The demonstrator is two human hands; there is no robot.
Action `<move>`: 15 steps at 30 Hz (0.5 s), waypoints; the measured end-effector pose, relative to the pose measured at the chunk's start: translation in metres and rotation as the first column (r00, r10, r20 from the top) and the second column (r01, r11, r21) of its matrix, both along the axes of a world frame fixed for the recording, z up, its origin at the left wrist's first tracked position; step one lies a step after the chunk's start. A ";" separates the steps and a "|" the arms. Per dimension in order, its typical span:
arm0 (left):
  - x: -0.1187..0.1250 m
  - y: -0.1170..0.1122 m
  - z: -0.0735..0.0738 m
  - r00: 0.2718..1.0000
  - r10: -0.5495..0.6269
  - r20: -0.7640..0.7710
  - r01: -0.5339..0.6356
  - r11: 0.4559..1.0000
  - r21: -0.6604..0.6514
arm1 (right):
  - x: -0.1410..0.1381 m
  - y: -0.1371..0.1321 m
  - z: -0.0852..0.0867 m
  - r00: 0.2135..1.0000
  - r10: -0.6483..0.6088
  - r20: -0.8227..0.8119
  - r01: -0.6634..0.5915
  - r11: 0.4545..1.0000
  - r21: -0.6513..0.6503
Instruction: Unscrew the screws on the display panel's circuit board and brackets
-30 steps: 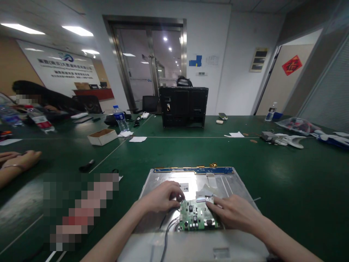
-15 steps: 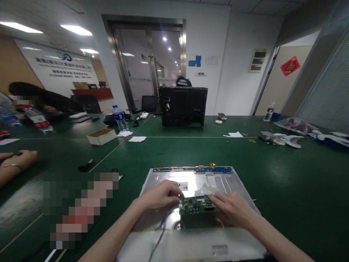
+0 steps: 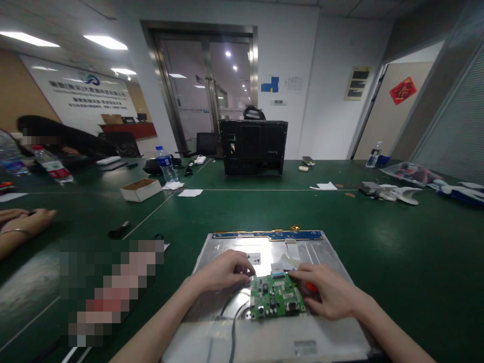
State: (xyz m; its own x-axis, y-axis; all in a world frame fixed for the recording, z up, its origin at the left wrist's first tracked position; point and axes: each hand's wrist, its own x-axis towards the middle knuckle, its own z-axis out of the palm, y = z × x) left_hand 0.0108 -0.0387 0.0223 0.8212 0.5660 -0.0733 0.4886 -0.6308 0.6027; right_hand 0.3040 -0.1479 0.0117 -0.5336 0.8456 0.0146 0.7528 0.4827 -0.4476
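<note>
A silver metal monitor back panel (image 3: 325, 254) lies flat on the green table in front of me. On it rests a small green circuit board (image 3: 276, 297) with grey wires (image 3: 232, 322) running toward me. My left hand (image 3: 223, 269) pinches the board's left edge, fingers curled. My right hand (image 3: 327, 292) grips the board's right edge, fingers bent, with a small red thing (image 3: 310, 287) showing under them. A white flat ribbon cable (image 3: 283, 264) meets the board's far edge. A blue strip board (image 3: 266, 235) runs along the panel's far edge.
A black monitor casing (image 3: 253, 147) stands upright at the table's far side. A cardboard box (image 3: 141, 189), a water bottle (image 3: 165, 164) and paper scraps lie at the left. Another person's hand (image 3: 22, 222) rests at the far left. Plastic parts (image 3: 393, 192) lie at the right.
The green board tilted up on edge half a second ago and now lies flatter again. My right hand shifted to the board's right side, and the red thing became visible.
</note>
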 end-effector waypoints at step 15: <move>0.000 -0.001 0.002 0.999 0.019 -0.028 -0.019 1.000 -0.005 | 0.006 0.005 -0.002 0.989 -0.147 -0.034 0.138 0.973 -0.184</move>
